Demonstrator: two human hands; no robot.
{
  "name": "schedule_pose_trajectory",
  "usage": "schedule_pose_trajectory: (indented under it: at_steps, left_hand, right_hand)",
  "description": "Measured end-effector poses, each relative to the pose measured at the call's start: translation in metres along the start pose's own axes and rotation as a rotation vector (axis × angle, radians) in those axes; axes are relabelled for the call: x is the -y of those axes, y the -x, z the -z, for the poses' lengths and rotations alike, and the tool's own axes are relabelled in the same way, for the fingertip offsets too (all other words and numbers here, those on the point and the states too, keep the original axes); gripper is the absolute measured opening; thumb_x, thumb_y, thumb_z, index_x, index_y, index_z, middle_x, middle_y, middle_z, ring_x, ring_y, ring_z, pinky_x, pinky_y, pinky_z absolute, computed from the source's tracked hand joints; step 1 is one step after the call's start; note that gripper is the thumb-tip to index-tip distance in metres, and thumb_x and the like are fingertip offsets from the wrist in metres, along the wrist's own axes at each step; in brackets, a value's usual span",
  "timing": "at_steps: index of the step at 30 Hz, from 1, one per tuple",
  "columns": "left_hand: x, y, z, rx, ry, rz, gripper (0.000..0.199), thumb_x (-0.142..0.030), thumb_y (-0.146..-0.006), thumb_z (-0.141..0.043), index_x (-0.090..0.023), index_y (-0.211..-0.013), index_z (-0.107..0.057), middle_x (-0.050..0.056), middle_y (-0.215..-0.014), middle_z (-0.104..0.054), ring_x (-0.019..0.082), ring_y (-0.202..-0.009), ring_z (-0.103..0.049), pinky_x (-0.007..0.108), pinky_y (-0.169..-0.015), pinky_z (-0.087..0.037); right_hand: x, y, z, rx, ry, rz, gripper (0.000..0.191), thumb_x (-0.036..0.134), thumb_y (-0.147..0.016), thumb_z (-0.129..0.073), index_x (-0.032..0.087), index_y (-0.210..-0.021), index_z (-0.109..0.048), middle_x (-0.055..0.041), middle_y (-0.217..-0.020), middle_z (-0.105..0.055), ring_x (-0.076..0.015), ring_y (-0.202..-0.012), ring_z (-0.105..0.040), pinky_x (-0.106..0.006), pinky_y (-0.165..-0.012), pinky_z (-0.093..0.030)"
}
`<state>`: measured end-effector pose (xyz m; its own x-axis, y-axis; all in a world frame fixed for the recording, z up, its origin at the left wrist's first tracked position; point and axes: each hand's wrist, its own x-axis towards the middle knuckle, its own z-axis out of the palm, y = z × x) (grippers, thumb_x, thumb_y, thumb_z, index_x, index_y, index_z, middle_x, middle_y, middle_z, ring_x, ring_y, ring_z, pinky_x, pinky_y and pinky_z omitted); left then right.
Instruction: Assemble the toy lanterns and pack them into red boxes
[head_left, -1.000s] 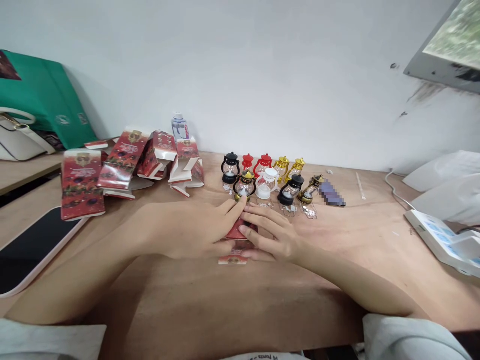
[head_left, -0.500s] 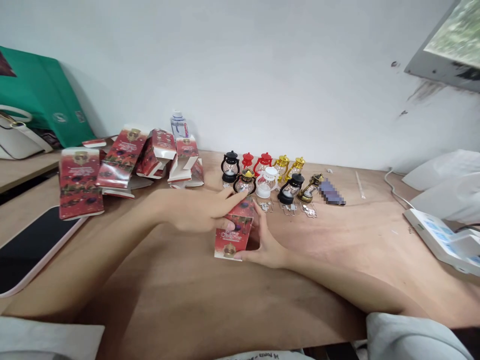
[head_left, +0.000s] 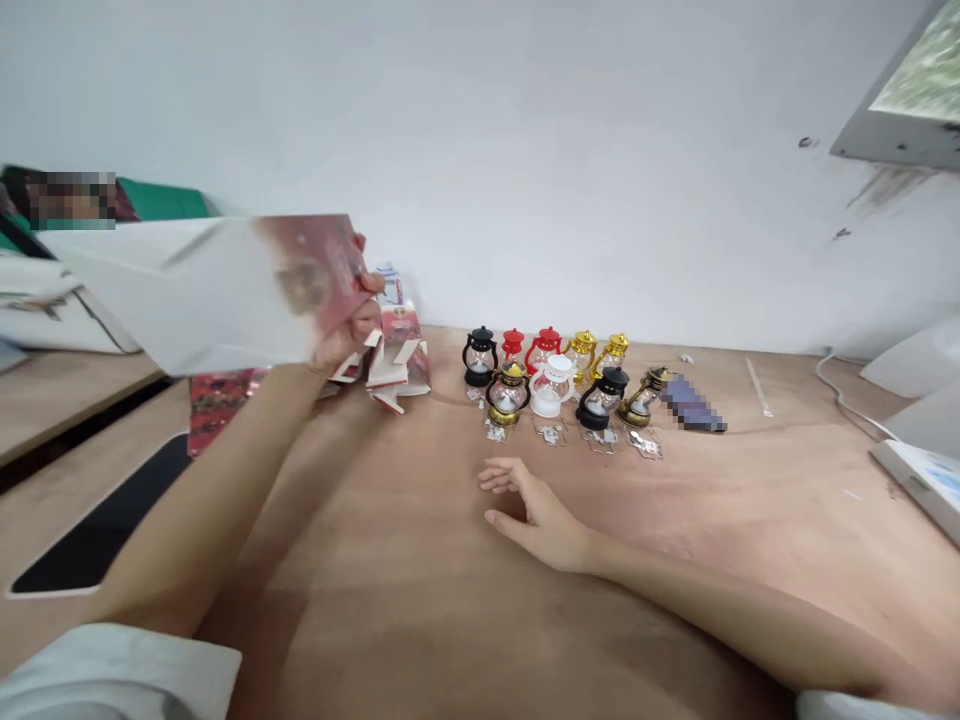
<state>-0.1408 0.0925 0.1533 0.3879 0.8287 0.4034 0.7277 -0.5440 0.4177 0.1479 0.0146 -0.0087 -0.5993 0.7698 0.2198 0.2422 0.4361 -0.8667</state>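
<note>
My left hand point(head_left: 349, 335) is raised at the left, its fingers closed on a red printed carton point(head_left: 322, 265). A long white panel point(head_left: 195, 295) stretches leftward from the carton's red part, blurred by motion. Beneath and behind it are more red cartons point(head_left: 397, 370), some with white flaps standing out. My right hand point(head_left: 544, 515) lies on the table with thumb and fingers apart, holding nothing. Just beyond it stand several small lanterns in two rows, among them a white lantern point(head_left: 551, 388), a black-and-gold lantern point(head_left: 509, 395) and a black lantern point(head_left: 602, 398).
A smartphone point(head_left: 105, 520) lies at the left. Small metal pieces point(head_left: 551, 433) lie in front of the lanterns. A power strip point(head_left: 926, 485) with a white cable is at the right. A white bag point(head_left: 67, 320) sits at the far left, and a wall closes off the back.
My left hand has carried the red carton up and left from the table's middle. My right hand has let go of it and stays on the table, fingers spread.
</note>
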Motion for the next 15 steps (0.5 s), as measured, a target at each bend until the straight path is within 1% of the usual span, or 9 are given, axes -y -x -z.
schedule_pose_trajectory:
  at_steps: [2,5,8,10,12,13,15]
  left_hand:
    - [-0.008,-0.003,-0.005,0.03,0.03,0.002,0.084,-0.085,-0.075,-0.007,-0.035,-0.125,-0.054,0.003,-0.094,-0.063,0.018,-0.075,-0.038,0.044,-0.075,-0.04]
    - [-0.022,-0.009,-0.012,0.087,0.136,0.012,0.089,-0.082,-0.073,0.008,-0.04,-0.122,-0.054,-0.001,-0.092,-0.061,0.019,-0.081,-0.037,0.047,-0.084,-0.035]
    - [-0.03,-0.018,-0.019,0.127,0.159,0.011,0.093,-0.08,-0.07,0.013,-0.04,-0.121,-0.053,-0.002,-0.091,-0.06,0.02,-0.087,-0.039,0.047,-0.082,-0.035]
    - [-0.028,-0.024,-0.024,0.153,0.138,0.0,0.093,-0.083,-0.068,0.008,-0.037,-0.12,-0.054,0.0,-0.088,-0.06,0.021,-0.086,-0.039,0.046,-0.077,-0.034]
    - [-0.021,-0.029,-0.029,0.174,0.11,-0.009,0.093,-0.086,-0.066,0.002,-0.034,-0.118,-0.055,0.001,-0.085,-0.06,0.021,-0.083,-0.037,0.044,-0.072,-0.032]
    - [-0.016,-0.032,-0.032,0.182,0.089,-0.014,0.094,-0.087,-0.065,0.002,-0.033,-0.117,-0.055,0.002,-0.083,-0.059,0.02,-0.081,-0.035,0.043,-0.07,-0.03]
    - [-0.005,-0.038,-0.036,0.198,0.038,-0.021,0.098,-0.086,-0.064,0.009,-0.033,-0.116,-0.054,0.001,-0.081,-0.058,0.019,-0.078,-0.03,0.04,-0.067,-0.027]
  right_hand:
    - [0.001,-0.001,-0.001,0.003,0.007,-0.01,0.042,0.02,-0.085,-0.058,0.019,-0.123,-0.039,-0.0134,-0.121,-0.057,-0.0208,-0.113,-0.059,-0.047,-0.104,-0.046]
    - [0.0,-0.001,-0.002,-0.003,0.021,-0.005,0.038,0.017,-0.084,-0.058,0.019,-0.119,-0.043,-0.0126,-0.119,-0.059,-0.0206,-0.113,-0.059,-0.046,-0.104,-0.047]
    - [-0.001,-0.002,-0.003,-0.01,0.031,0.004,0.035,0.016,-0.083,-0.058,0.019,-0.116,-0.045,-0.0121,-0.119,-0.06,-0.0208,-0.113,-0.06,-0.046,-0.104,-0.048]
    - [-0.001,-0.002,-0.002,-0.003,0.039,0.007,0.034,0.016,-0.083,-0.059,0.019,-0.115,-0.046,-0.0121,-0.119,-0.061,-0.0213,-0.113,-0.061,-0.046,-0.103,-0.048]
    - [0.0,-0.002,-0.002,0.0,0.048,0.007,0.033,0.016,-0.083,-0.059,0.02,-0.114,-0.047,-0.0118,-0.118,-0.061,-0.0216,-0.113,-0.061,-0.046,-0.102,-0.049]
    - [0.0,-0.002,-0.002,0.0,0.053,0.005,0.033,0.017,-0.084,-0.06,0.02,-0.114,-0.047,-0.0117,-0.118,-0.061,-0.0218,-0.113,-0.061,-0.046,-0.102,-0.049]
    - [0.001,-0.001,-0.002,-0.001,0.062,0.0,0.032,0.017,-0.083,-0.06,0.02,-0.113,-0.048,-0.0115,-0.118,-0.061,-0.022,-0.113,-0.061,-0.045,-0.101,-0.049]
